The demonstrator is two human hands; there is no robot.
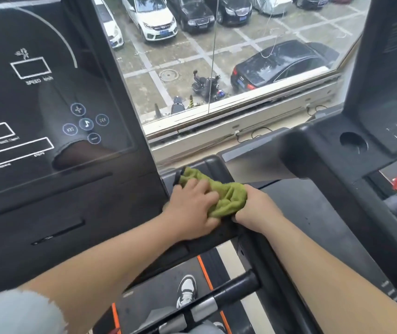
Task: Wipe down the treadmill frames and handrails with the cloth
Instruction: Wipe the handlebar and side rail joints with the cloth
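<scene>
A crumpled green cloth (226, 196) lies on the black right side frame (226, 231) of the treadmill, just right of the console. My left hand (192, 208) presses on the cloth's near left part with fingers spread over it. My right hand (257, 208) grips the cloth's right end from the side. Both hands touch the cloth and hide its lower edge. A black and silver handrail (219, 302) runs across below my forearms.
The large dark console screen (48, 112) fills the left. A second treadmill's console with a cup hole (353, 142) stands on the right. A window sill (241, 116) with cables lies ahead. My shoe (186, 291) rests on the belt below.
</scene>
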